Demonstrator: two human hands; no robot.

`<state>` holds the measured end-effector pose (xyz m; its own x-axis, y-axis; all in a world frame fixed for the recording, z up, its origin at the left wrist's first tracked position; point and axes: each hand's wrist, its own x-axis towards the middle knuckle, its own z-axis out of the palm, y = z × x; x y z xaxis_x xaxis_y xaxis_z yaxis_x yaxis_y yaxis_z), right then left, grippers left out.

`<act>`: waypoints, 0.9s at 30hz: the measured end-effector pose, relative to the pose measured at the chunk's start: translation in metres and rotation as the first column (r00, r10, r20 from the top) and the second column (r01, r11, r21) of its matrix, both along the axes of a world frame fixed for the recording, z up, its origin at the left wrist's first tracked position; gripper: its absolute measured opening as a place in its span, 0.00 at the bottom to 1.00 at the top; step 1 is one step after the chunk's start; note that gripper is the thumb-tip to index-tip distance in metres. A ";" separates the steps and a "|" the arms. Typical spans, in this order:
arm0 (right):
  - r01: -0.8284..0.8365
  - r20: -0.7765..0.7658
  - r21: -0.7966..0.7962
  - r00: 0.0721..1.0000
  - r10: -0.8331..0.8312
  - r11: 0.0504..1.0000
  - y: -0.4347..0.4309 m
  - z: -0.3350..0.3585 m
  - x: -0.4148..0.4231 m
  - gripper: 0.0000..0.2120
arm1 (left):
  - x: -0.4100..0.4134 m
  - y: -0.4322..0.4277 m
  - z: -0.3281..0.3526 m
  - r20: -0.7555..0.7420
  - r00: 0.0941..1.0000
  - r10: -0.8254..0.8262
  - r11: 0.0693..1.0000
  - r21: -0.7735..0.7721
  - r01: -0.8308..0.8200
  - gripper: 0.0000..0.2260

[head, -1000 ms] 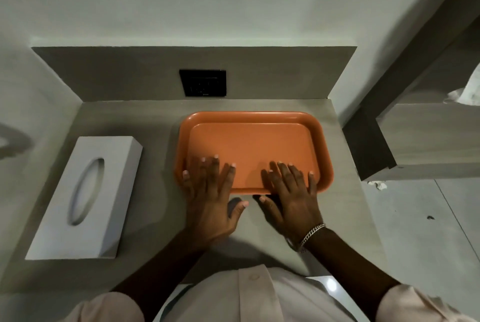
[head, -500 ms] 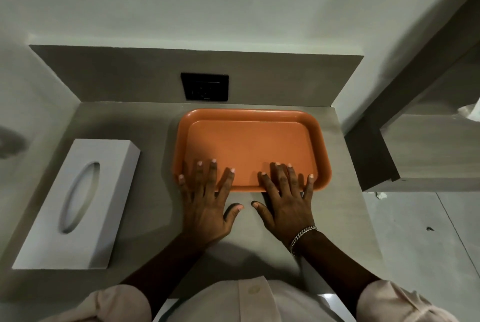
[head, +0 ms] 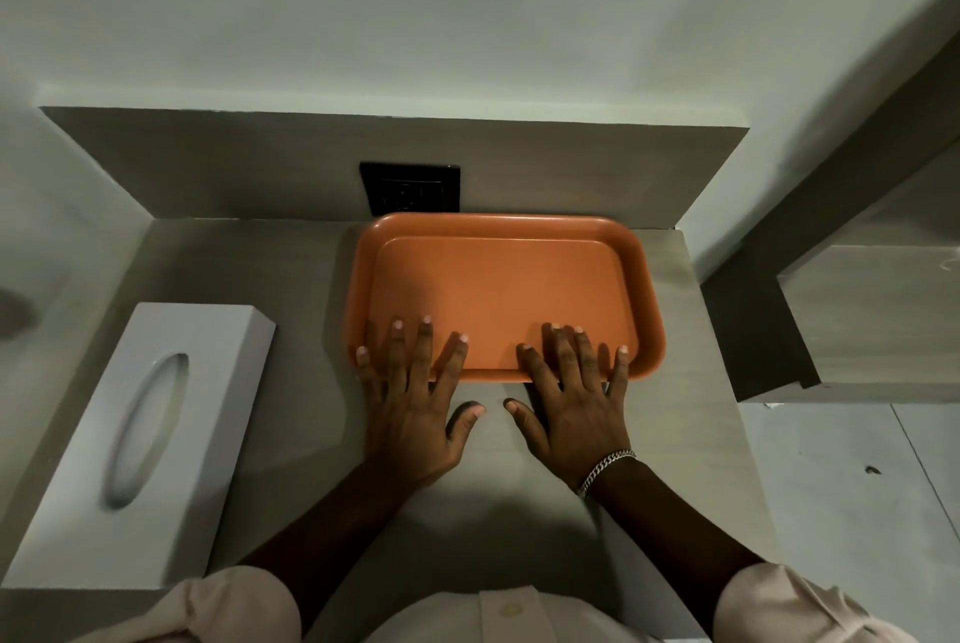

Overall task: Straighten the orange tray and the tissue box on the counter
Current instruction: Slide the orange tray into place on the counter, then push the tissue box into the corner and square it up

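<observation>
The orange tray lies flat on the grey counter, its far rim touching the back panel. My left hand rests with spread fingers over the tray's near left rim. My right hand, with a silver bracelet at the wrist, lies flat over the near right rim. Both thumbs rest on the counter in front of the tray. Neither hand grips anything. The white tissue box, with an oval slot on top, lies at the left, angled to the counter's edges, apart from both hands.
A black wall socket sits in the back panel just behind the tray's left end. The counter ends at the right beside a grey lower ledge and tiled floor. A side wall bounds the left.
Both hands have slid the tray away from me until it meets the back panel. The tissue box has not been touched.
</observation>
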<state>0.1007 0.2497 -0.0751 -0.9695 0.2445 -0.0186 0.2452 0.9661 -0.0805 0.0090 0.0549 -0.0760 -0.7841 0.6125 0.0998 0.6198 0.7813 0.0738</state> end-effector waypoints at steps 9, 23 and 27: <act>-0.122 -0.071 -0.078 0.991 0.116 0.989 -0.034 0.021 0.002 0.33 | 0.007 -0.040 0.019 0.038 0.999 0.021 0.986 0.165 -0.027 0.36; -0.635 -0.039 -0.203 0.766 0.642 0.745 -0.158 0.034 -0.035 0.34 | 0.022 -0.174 0.057 0.010 0.867 0.498 0.862 0.104 -0.497 0.39; -0.682 0.015 -0.196 0.717 0.697 0.705 -0.180 0.029 -0.052 0.37 | 0.012 -0.200 0.054 0.034 0.815 0.578 0.813 0.052 -0.579 0.42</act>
